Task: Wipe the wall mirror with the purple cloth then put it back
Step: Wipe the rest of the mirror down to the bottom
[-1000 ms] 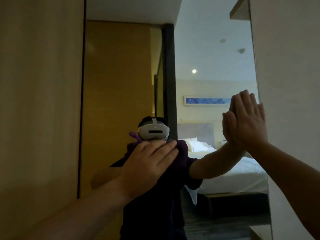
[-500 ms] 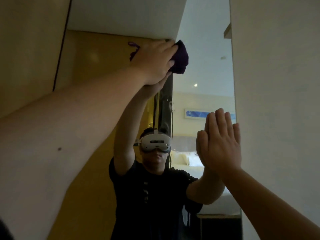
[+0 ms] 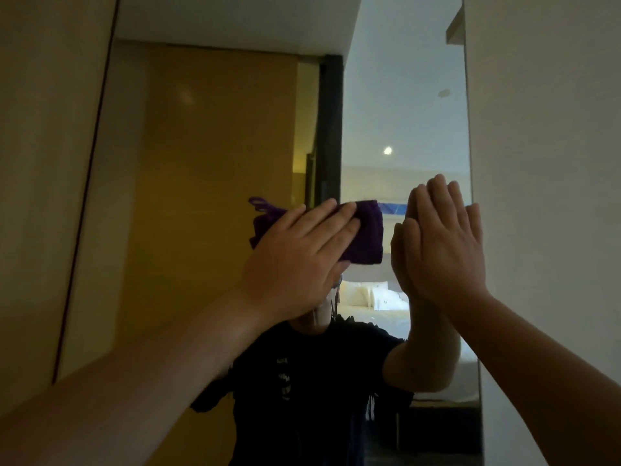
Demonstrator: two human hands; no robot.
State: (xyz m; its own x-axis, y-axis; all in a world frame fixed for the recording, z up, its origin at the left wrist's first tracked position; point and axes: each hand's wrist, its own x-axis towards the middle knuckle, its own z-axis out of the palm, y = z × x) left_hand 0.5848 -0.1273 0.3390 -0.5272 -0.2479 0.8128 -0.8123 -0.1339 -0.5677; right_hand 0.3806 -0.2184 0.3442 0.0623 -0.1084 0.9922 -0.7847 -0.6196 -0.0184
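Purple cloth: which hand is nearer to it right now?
Left. The left hand presses flat on the purple cloth against the wall mirror. The right hand rests flat on the glass just right of the cloth, not touching it.

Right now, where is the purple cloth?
In the head view, the purple cloth is pressed on the wall mirror under the left hand, just left of the right hand.
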